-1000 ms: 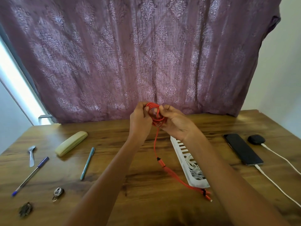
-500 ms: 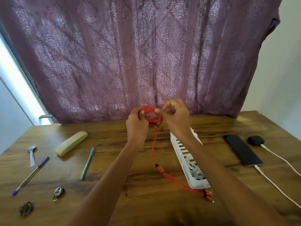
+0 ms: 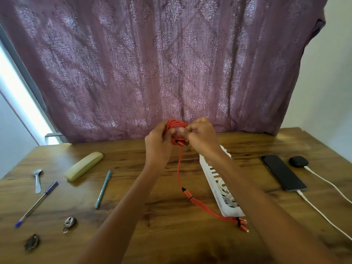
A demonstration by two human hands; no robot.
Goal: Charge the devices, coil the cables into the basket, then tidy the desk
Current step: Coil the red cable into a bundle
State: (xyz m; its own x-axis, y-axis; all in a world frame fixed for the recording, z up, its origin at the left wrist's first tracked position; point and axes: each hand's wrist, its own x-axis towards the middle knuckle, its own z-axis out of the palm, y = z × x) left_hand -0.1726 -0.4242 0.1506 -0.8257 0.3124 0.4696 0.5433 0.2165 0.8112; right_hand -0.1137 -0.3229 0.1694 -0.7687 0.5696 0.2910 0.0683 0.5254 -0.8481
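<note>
I hold a coiled orange cable [image 3: 179, 168] above the desk's far middle. My left hand [image 3: 158, 141] grips the left side of the coil, and my right hand [image 3: 202, 138] pinches its right side near the plug. The loose tail hangs down to the desk and ends in several connectors at the front. A white slatted basket [image 3: 211, 172] with a white cable inside lies just right of the tail, partly under my right forearm. A black phone [image 3: 282, 172] and a black earbud case [image 3: 298, 161] lie at the right, each with a white charging cable [image 3: 323, 214] plugged in.
On the left of the wooden desk [image 3: 171, 235] lie a pale yellow case [image 3: 83, 165], a teal pen [image 3: 103, 188], a blue pen [image 3: 36, 203], a spoon [image 3: 37, 180], a small padlock [image 3: 69, 223] and a dark object [image 3: 32, 242]. A purple curtain [image 3: 171, 63] hangs behind.
Both hands have kept turning the orange coil at the same spot; the right hand shifted from the coil's lower right to its top right. The hanging tail has shifted slightly.
</note>
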